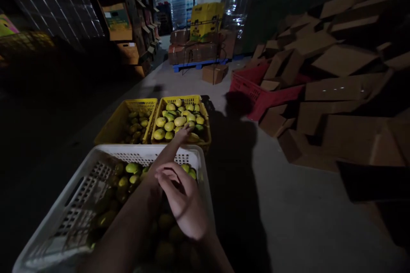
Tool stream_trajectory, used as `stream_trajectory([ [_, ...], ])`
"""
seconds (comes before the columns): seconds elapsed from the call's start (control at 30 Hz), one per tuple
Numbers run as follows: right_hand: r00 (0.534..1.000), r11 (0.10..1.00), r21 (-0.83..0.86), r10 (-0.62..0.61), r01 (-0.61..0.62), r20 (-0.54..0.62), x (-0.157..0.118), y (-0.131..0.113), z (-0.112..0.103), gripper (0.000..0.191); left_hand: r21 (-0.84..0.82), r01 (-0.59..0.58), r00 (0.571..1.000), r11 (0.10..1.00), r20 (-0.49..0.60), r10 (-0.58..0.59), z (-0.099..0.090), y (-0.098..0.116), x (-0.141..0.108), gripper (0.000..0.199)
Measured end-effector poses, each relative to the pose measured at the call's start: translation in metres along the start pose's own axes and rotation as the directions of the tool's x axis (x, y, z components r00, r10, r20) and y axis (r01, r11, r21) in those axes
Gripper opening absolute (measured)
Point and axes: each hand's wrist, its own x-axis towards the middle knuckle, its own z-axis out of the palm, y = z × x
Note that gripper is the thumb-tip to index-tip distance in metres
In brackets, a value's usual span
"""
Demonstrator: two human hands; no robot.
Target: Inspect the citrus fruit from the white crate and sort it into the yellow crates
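My left arm stretches forward over a white crate (207, 187), and my left hand (183, 131) rests among the yellow-green lemons (180, 121) in the right yellow crate (206, 130). Its fingers look stretched out over the fruit, with no lemon visibly gripped. Closer to me, my right hand (182, 200) hovers over the white crate, beside my left forearm and overlapping it in view. Its fingers curl loosely, the thumb stands apart, and nothing shows between them. More lemons (133, 168) lie in the white crate, partly shadowed and hidden by my arms.
Left of the lemon-filled crate stands another yellow crate (112, 115), with fruit low inside. Flattened cardboard boxes (346, 132) and a red crate (265, 98) pile up on the right. Behind are a blue pallet (198, 65) with cartons and stacked boxes (118, 21).
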Motion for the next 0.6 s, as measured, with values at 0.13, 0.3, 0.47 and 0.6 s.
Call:
stream_trajectory([
  [0.13,0.999,0.996,0.087,-0.017,0.022,-0.051,0.007,0.001,-0.003,0.017,0.001,-0.063,0.997,0.998,0.055,0.063,0.017,-0.01,-0.008,0.05],
  [0.3,0.993,0.994,0.08,-0.066,0.074,-0.099,0.012,0.001,-0.004,0.017,0.007,-0.201,0.975,0.98,0.101,0.199,-0.003,-0.057,-0.1,0.047],
  [0.47,0.994,0.993,0.103,-0.056,0.066,-0.091,0.007,-0.008,-0.003,0.018,0.082,-0.137,0.981,0.987,0.152,0.123,-0.017,-0.113,-0.259,0.041],
  [0.6,0.998,0.996,0.093,0.023,-0.016,-0.066,0.006,-0.001,0.006,0.018,0.194,-0.079,0.89,0.978,0.456,-0.018,-0.018,-0.132,-0.355,0.023],
])
